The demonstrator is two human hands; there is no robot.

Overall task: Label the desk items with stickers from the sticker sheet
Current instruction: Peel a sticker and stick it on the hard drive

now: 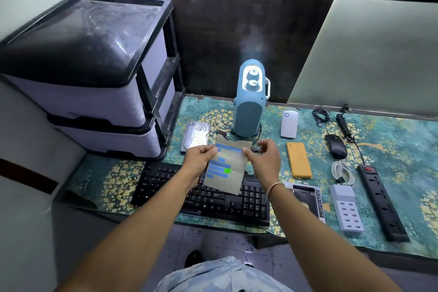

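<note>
Holding sticker sheet [226, 168] above keyboard [166, 180]: left hand [199, 159] gripping, right hand [263, 159] pinching.

A dark wood-grain wall panel [237, 38] is running behind the worktop [391, 239], which is wearing a teal cover with yellow floral patches. Pale frosted panes [369, 54] are glowing softly at the right and far left. A black-framed plastic drawer unit [99, 83] with pale drawers is standing at the left. Speckled grey floor tiles [220, 242] are showing below.
</note>
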